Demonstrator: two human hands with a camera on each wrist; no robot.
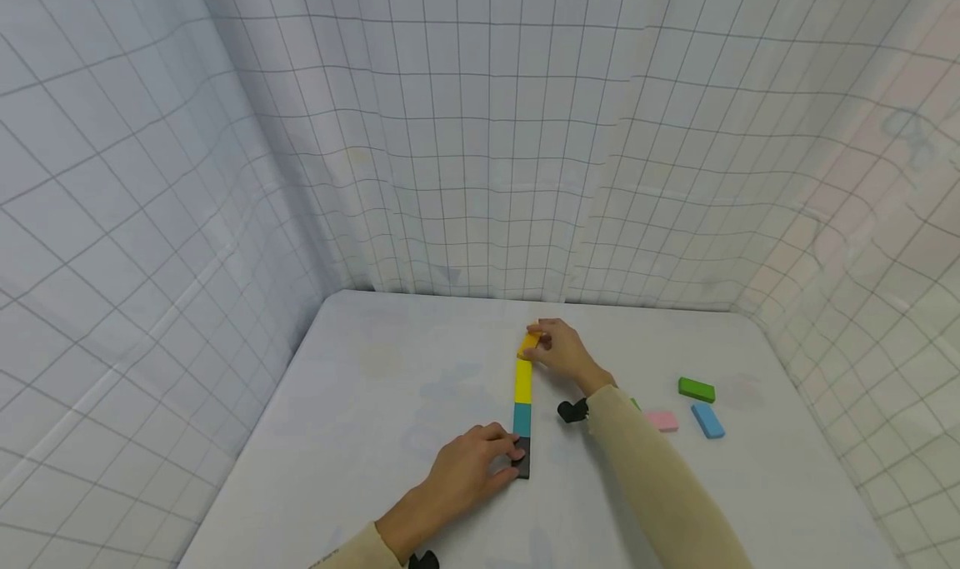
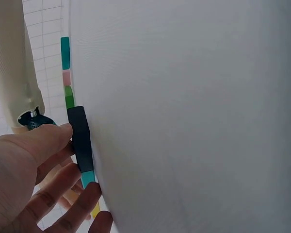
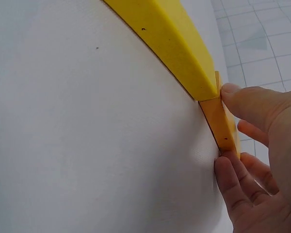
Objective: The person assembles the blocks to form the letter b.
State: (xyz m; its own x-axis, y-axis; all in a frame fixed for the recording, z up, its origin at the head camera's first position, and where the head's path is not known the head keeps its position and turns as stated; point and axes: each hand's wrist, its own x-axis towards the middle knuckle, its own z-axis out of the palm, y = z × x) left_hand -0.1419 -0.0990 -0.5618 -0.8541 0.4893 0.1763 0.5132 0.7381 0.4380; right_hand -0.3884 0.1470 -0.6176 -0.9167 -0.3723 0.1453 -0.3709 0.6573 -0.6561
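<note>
A row of flat blocks runs away from me in the head view: black (image 1: 524,467), teal (image 1: 522,419), yellow (image 1: 522,382) and, farthest, orange (image 1: 529,341). My left hand (image 1: 468,466) holds the black block at the near end, thumb and fingertips against it. At the far end my right hand (image 1: 562,352) pinches the orange block between thumb and fingers. That orange block (image 3: 217,124) meets the end of the yellow block (image 3: 179,53) at a slight angle in the right wrist view. Fingers partly cover the teal block (image 2: 88,178) in the left wrist view.
To the right on the white table (image 1: 360,402) lie a green block (image 1: 697,389), a blue block (image 1: 707,420) and a pink block (image 1: 663,421). Another green block (image 1: 635,403) is mostly hidden behind my right sleeve (image 1: 660,477). Gridded white curtains (image 1: 480,136) surround the table.
</note>
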